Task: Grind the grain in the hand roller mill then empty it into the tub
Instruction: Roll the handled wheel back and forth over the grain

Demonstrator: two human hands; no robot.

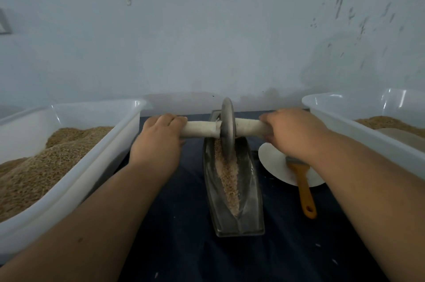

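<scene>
Two white tubs flank the dark surface (230,258): the left tub (99,110) is heaped with grain, the right tub (345,125) holds a lower layer. Between them lies the mill's boat-shaped trough (250,201), its long axis running from the person straight toward the wall, with crushed grain (227,176) along its groove. The roller wheel (227,130) stands on edge at the far end, its wrapped handle (200,130) crosswise. Each grip is closed round it: left hand (158,141) on the left end, right hand (292,132) on the right end. A brush (303,187) lies to the right of the trough.
</scene>
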